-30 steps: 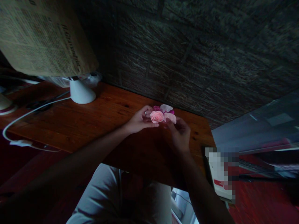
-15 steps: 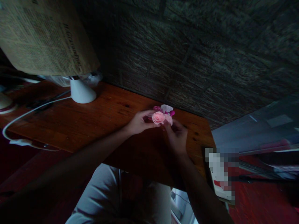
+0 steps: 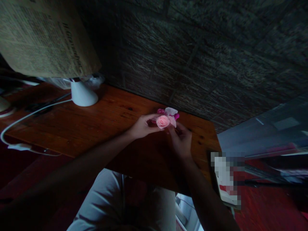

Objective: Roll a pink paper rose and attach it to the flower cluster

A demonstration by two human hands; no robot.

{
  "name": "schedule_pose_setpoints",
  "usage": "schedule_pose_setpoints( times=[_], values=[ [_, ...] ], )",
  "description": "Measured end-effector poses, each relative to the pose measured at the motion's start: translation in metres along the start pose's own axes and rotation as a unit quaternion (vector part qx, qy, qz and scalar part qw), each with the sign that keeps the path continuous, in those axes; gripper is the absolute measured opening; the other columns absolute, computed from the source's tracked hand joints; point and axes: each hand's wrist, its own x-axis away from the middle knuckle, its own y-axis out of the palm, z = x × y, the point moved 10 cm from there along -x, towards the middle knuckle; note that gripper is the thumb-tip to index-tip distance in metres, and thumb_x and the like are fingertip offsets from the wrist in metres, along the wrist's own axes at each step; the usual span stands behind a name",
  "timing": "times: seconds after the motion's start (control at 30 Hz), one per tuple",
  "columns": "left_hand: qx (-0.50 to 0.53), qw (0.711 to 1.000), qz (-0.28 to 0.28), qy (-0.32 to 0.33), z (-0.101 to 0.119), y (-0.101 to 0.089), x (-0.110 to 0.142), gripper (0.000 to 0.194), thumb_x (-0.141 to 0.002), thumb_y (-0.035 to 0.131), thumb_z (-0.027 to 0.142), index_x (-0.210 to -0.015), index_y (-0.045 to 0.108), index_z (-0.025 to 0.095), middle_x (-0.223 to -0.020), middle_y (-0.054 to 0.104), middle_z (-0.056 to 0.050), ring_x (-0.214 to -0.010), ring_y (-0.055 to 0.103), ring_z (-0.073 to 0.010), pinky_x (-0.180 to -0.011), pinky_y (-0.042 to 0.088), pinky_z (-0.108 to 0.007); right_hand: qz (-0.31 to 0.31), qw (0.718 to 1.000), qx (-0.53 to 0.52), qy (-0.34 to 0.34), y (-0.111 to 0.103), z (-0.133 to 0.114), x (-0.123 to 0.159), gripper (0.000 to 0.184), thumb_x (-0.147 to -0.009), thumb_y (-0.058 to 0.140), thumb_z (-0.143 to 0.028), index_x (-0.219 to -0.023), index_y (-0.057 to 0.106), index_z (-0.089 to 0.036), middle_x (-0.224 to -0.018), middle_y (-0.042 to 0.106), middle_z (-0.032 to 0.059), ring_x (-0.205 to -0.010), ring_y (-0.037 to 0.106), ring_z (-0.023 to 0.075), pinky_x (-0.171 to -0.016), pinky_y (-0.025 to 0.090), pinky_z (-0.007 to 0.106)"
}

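L hand [image 3: 142,126] is pinching a pink flower [image 3: 162,122] btwn thumb & fingers. R hand [image 3: 182,141] is pinching a pale petal [image 3: 172,121] just beside it, thumb in front, other fingers partly hidden. Flower's being held btwn both hands, over the wooden table [image 3: 114,110], nr its back edge, toward the R end; can't tell if it's touching the wood. Darker pink bits [image 3: 176,116] & a whitish petal [image 3: 171,111] are showing just behind. Lamp [image 3: 84,95] w/ newsprint shade [image 3: 45,41] is standing nr the back edge, toward the L end, white cord [image 3: 36,113] trailing over the front edge.
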Motion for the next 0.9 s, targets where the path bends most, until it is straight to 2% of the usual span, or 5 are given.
schedule_pose_setpoints(
  times=[0.1,0.27,0.47,0.7,0.9],
  values=[
    [-0.001,1.000,-0.012,0.002,0.002,0.003,0.000,0.051,-0.072,0.086,0.027,-0.119,0.073,0.013,-0.120,0.076,-0.014,-0.107,0.074,-0.0239,-0.097,0.058,-0.038,-0.001,1.000,-0.011,0.000,0.000,-0.001,-0.001,0.022,-0.087,0.070,-0.038,-0.099,0.077,-0.022,-0.097,0.080,0.0042,-0.078,0.073,0.0190,-0.069,0.059,0.031],
    [-0.014,1.000,-0.023,0.008,0.003,0.004,0.000,0.054,-0.074,0.085,0.027,-0.125,0.071,0.013,-0.127,0.073,-0.015,-0.118,0.070,-0.0272,-0.104,0.055,-0.040,-0.025,0.999,0.012,-0.032,0.003,-0.006,-0.002,0.023,-0.090,0.067,-0.037,-0.107,0.076,-0.024,-0.107,0.079,0.0046,-0.095,0.073,0.0215,-0.084,0.059,0.036],
    [-0.009,0.999,-0.034,0.016,0.003,0.005,0.000,0.054,-0.077,0.083,0.027,-0.128,0.069,0.014,-0.127,0.073,-0.015,-0.115,0.071,-0.0270,-0.102,0.056,-0.041,-0.039,0.997,0.035,-0.065,0.004,-0.010,-0.003,0.022,-0.092,0.064,-0.034,-0.108,0.076,-0.025,-0.110,0.078,0.0050,-0.099,0.072,0.0219,-0.090,0.058,0.038],
    [0.002,1.000,-0.010,-0.004,-0.002,0.001,-0.001,0.051,-0.075,0.084,0.028,-0.121,0.069,0.011,-0.121,0.075,-0.015,-0.106,0.074,-0.0238,-0.097,0.059,-0.038,-0.021,1.000,-0.019,-0.009,0.003,-0.002,-0.002,0.025,-0.086,0.072,-0.039,-0.107,0.077,-0.025,-0.102,0.080,0.0037,-0.084,0.073,0.0191,-0.073,0.061,0.032],
    [0.023,1.000,-0.009,-0.019,-0.004,0.002,0.000,0.049,-0.074,0.085,0.030,-0.116,0.069,0.012,-0.118,0.076,-0.013,-0.104,0.074,-0.0225,-0.098,0.058,-0.038,-0.002,1.000,-0.003,0.017,0.001,0.003,-0.002,0.023,-0.084,0.074,-0.040,-0.100,0.080,-0.024,-0.092,0.081,0.0018,-0.076,0.073,0.0189,-0.073,0.061,0.034]
  ],
)
